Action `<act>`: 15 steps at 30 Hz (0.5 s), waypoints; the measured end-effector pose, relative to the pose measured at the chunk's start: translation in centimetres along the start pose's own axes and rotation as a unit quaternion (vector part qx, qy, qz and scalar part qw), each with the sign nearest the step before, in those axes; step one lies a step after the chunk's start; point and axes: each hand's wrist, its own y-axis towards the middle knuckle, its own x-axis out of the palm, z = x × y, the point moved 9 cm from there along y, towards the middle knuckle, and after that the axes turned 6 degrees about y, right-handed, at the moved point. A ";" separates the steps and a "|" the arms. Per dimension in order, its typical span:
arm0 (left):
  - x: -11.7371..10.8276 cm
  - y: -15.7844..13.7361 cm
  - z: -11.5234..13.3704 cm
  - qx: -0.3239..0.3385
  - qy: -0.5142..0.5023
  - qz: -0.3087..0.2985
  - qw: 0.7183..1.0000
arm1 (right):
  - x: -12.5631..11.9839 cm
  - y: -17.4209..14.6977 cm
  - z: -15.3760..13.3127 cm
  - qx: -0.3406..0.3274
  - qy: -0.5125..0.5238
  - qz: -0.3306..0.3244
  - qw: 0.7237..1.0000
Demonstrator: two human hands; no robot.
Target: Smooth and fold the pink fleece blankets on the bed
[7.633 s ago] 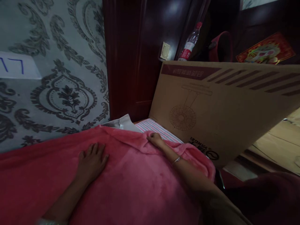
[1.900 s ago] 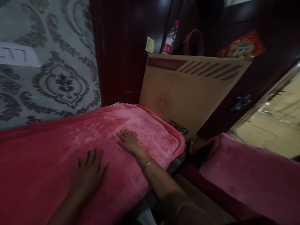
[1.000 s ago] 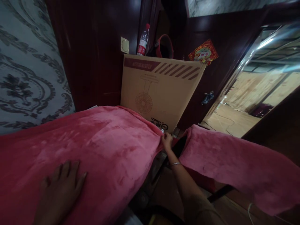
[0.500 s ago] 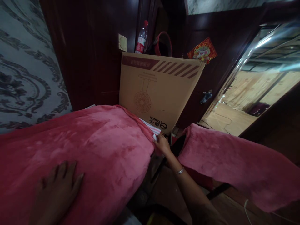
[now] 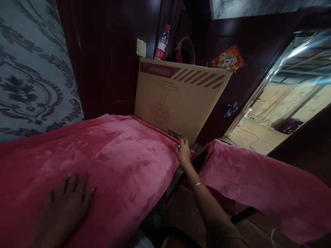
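Observation:
A pink plush blanket (image 5: 124,155) covers the surface in front of me, reaching from the left edge to the cardboard box. My left hand (image 5: 66,203) lies flat on it at the lower left, fingers spread. At the blanket's far right corner, my right hand (image 5: 184,151) has its fingers closed on the edge, with a thin bracelet on the wrist. Behind that hand stands the cardboard box (image 5: 178,100), printed with a fan drawing; the blanket's edge hides part of its lettering.
Pink cloth (image 5: 248,179) drapes over another piece of furniture at the right. On the box's top stand a plastic bottle (image 5: 162,43) and a red-rimmed item (image 5: 186,50). A dark door with a handle (image 5: 231,109) is at the back, beside an open doorway (image 5: 274,103).
My right hand has pulled the blanket's corner up and outward, covering the striped cloth that showed at its edge. My left hand stays flat. The view has shifted slightly.

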 end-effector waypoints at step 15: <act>-1.6 -0.6 1.5 -0.034 0.052 -0.069 0.996 | 10.3 -3.8 -4.0 -0.108 -0.069 -0.237 0.963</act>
